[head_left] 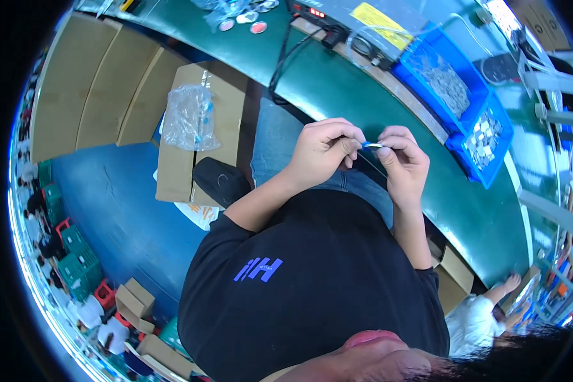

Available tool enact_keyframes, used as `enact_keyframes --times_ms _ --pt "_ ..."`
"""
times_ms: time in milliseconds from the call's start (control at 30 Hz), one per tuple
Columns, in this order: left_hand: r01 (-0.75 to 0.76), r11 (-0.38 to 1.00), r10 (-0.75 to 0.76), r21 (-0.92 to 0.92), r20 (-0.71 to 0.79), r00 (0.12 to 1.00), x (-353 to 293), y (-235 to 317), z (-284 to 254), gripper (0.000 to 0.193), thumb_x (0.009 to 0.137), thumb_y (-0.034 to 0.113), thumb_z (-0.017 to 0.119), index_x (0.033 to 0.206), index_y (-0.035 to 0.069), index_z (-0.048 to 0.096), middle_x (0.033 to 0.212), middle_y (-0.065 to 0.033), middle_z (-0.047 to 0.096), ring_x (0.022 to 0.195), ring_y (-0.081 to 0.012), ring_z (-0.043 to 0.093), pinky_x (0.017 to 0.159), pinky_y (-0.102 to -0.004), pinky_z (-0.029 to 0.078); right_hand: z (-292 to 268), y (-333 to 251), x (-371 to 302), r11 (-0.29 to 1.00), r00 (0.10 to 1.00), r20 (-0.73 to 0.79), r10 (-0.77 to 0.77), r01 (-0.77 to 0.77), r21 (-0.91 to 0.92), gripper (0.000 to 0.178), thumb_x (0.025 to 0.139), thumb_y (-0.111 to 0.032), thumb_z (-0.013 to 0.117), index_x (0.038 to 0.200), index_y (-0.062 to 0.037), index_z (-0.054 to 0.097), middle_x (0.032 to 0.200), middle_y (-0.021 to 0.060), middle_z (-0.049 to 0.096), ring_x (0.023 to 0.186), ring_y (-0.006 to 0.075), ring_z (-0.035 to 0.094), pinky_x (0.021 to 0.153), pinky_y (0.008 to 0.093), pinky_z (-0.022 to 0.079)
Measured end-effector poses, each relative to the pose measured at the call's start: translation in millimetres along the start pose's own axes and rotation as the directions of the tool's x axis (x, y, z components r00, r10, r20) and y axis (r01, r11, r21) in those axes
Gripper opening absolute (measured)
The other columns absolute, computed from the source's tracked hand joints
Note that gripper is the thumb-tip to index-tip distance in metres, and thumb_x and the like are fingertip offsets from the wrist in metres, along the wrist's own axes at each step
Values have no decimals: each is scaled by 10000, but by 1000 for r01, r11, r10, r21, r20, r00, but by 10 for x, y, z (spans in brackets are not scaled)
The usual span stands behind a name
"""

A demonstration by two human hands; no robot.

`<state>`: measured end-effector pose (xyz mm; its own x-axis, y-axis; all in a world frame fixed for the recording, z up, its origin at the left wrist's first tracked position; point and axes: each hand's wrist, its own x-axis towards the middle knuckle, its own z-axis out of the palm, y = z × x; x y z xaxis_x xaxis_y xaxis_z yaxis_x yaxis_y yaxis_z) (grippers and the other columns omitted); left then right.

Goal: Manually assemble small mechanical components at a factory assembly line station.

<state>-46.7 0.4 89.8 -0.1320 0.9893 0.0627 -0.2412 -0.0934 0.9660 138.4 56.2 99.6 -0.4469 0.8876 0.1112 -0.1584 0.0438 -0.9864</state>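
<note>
Over the near edge of the green worktable point(325, 83), my two hands meet fingertip to fingertip. Between them is a small thin piece point(372, 145), pale along one edge with some blue, seen nearly edge-on; its exact kind cannot be made out. My left hand point(325, 151) pinches its left end between thumb and forefinger, the other fingers curled in. At the right end, my right hand point(405, 162) grips it with thumb and fingers. The fingertips cover part of the piece.
Blue bins hold grey small parts point(449, 89) and pale square pieces point(484, 140). A grey device point(356, 25) with cables stands behind. Round discs point(258, 27) lie at the far left. A carton point(178, 169) with a clear plastic bag point(191, 114) stands left; a person point(477, 321) is at right.
</note>
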Motion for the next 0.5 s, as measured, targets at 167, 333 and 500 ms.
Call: enact_keyframes --times_ms 167,333,500 --pt "12 1000 -7 17 -251 968 -181 41 -278 106 948 -98 619 963 -46 710 857 -84 680 620 -130 609 587 -239 528 349 -82 210 980 998 -30 -53 46 -196 46 943 -4 729 960 38 720 1069 108 671 771 163 617 684 243 496" --pt "-58 998 44 -13 -492 870 -511 -134 -868 108 987 -59 616 1047 -35 704 835 -88 666 640 -132 607 601 -246 526 937 -183 704 947 998 22 -60 64 -316 79 908 -13 736 974 18 765 942 77 718 712 150 616 651 243 470" --pt "15 1000 -21 -15 -742 670 -911 -355 -1571 133 1021 -5 623 1129 -40 693 831 -83 671 662 -128 608 618 -249 531 1613 -76 1518 674 955 240 -175 294 -678 229 922 -175 752 1061 2 792 958 120 775 735 236 679 716 325 543"
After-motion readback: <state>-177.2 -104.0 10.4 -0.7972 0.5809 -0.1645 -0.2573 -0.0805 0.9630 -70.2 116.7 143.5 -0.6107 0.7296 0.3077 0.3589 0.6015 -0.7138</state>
